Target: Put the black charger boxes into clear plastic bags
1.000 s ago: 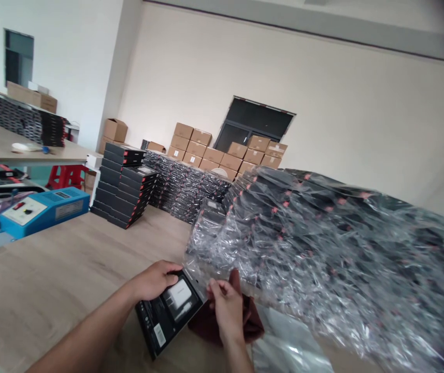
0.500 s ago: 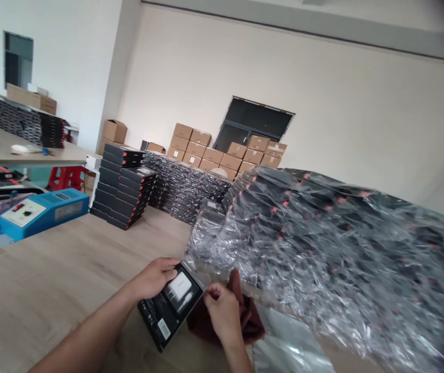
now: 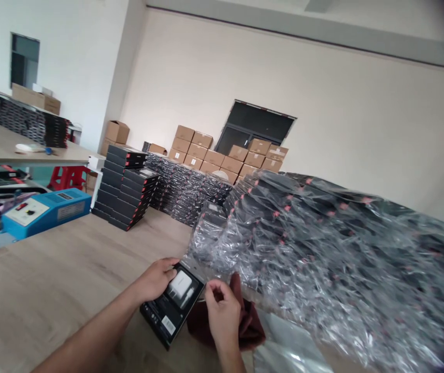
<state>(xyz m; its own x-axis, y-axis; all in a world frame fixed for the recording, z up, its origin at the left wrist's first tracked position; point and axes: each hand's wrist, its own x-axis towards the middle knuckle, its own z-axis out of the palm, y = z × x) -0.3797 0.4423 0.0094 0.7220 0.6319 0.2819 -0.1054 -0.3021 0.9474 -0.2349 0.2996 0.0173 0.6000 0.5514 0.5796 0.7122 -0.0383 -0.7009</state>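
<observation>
My left hand (image 3: 157, 280) grips a flat black box (image 3: 158, 316), with the thumb over its front face. That face shows a white charger (image 3: 181, 284) and, lower down, a white barcode label (image 3: 168, 325). Fingers of my right hand (image 3: 223, 308) are pinched together at the box's right edge; whatever lies between them is too small to make out. Under and behind that hand sits a crumpled dark red cloth (image 3: 249, 324). Beside the cloth lie clear plastic bags (image 3: 289, 344), flat on the wooden table (image 3: 62, 280).
Plastic-wrapped black boxes (image 3: 323, 248) form a large pile on the right. Unwrapped black boxes (image 3: 123, 189) are stacked on the table's far side. A blue machine (image 3: 48, 212) stands at the left edge. Brown cartons (image 3: 206, 150) are piled behind.
The view has shifted slightly. The black box has turned a little in my left hand, and its charger shows more clearly. My right hand stays pinched by its edge.
</observation>
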